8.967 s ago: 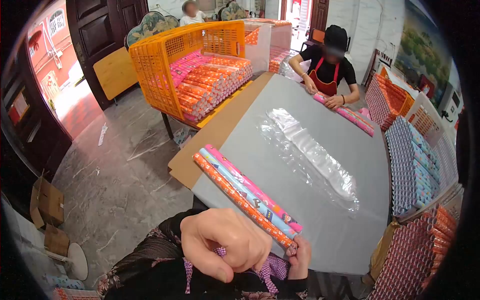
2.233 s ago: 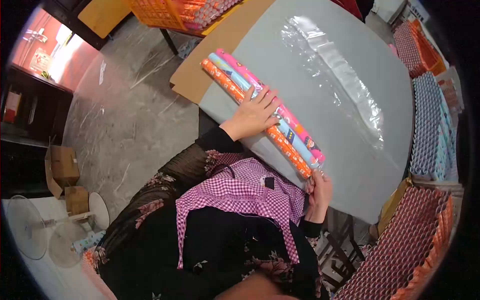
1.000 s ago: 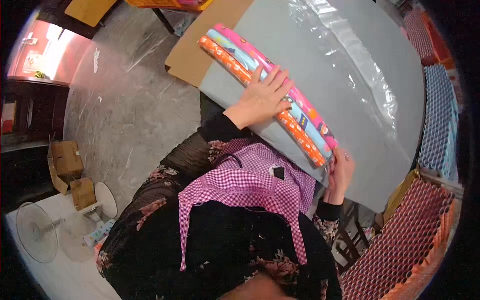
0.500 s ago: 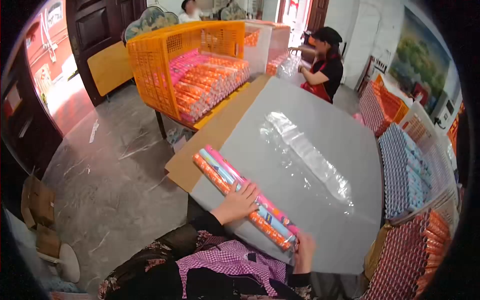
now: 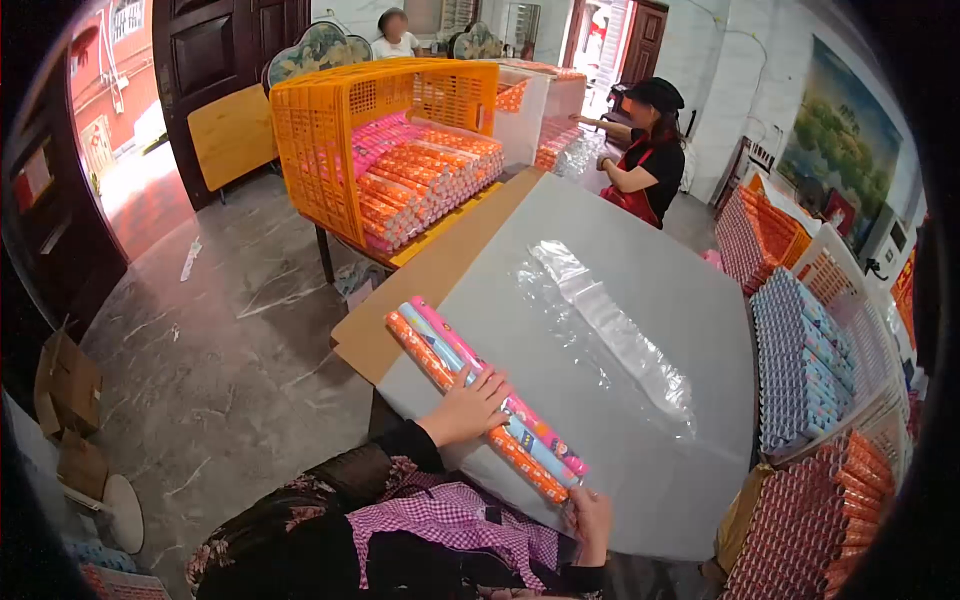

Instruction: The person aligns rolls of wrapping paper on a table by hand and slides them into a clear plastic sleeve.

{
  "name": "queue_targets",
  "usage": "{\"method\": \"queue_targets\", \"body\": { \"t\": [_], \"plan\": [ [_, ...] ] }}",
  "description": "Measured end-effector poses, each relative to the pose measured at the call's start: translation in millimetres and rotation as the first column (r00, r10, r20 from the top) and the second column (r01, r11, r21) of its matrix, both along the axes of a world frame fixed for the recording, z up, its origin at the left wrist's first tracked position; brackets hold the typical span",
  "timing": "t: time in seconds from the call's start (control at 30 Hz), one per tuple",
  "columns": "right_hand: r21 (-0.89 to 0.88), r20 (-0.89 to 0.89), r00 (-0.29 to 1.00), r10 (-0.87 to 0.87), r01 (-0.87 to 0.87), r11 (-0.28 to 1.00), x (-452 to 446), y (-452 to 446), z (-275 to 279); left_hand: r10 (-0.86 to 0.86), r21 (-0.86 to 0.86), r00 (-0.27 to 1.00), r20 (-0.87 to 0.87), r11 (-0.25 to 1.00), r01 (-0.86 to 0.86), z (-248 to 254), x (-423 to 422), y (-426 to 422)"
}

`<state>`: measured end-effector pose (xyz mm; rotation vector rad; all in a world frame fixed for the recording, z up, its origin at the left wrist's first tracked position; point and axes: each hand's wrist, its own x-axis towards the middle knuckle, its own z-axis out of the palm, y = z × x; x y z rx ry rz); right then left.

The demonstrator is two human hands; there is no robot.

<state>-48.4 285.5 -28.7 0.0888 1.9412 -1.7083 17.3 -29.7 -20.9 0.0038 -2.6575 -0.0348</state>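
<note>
Three wrapping paper rolls, orange, light blue and pink (image 5: 540, 433), lie side by side on a grey-topped table (image 5: 660, 300). A glossy clear film appears to cover them. My left hand (image 5: 468, 403) rests across their middle with its fingers stretched out. At their near end, my right hand (image 5: 590, 520) is closed in a pinch, apparently on the end of the clear plastic sleeve. The fingertips there are partly hidden. Beyond the rolls, a stack of flat clear plastic bags (image 5: 620, 335) lies on the table.
An orange crate (image 5: 320, 160) on its side holds many orange and pink rolls, at the far left. Stacked blue rolls (image 5: 800, 350) and red-orange rolls (image 5: 810, 520) border the right side. A co-worker (image 5: 650, 155) in a dark cap stands across the table; another person (image 5: 395, 38) is farther back.
My right hand has shifted slightly left and down at the near end of the rolls. My left hand stays on the rolls. The view has tilted a little.
</note>
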Motion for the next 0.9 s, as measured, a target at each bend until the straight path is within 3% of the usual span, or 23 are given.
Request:
{"method": "queue_targets", "body": {
  "t": [0.07, 0.17, 0.23, 0.33, 0.9],
  "plan": [
    [-0.065, 0.056, 0.997, 0.046, -0.043, 0.997, -1.7, 1.1, -7.8, 0.006, -0.008, 1.0, -0.003, 1.0, -0.006, -0.5, -0.3, -0.1],
    [0.015, 0.013, 1.0, -0.002, 0.002, 1.0, 4.6, -4.9, 1.8, 0.0, 0.005, 0.999, 0.032, 1.0, 0.0, 2.1, 0.8, -0.1],
    [-0.097, 0.077, 0.997, -0.03, 0.037, 0.995, 7.4, -5.4, 6.1, 0.006, 0.007, 0.999, 0.039, 1.0, -0.006, 3.2, 1.6, 0.6],
    [-0.121, 0.092, 0.996, -0.02, 0.031, 0.992, 6.5, -6.5, 1.2, 0.009, 0.011, 0.997, 0.072, 1.0, -0.01, 3.5, 0.9, 0.6],
    [-0.135, 0.051, 0.998, -0.036, 0.043, 0.99, 1.5, -5.0, -14.5, -0.012, 0.094, 0.99, 0.142, 0.996, -0.001, 8.9, 3.2, 1.0]
  ]
}}
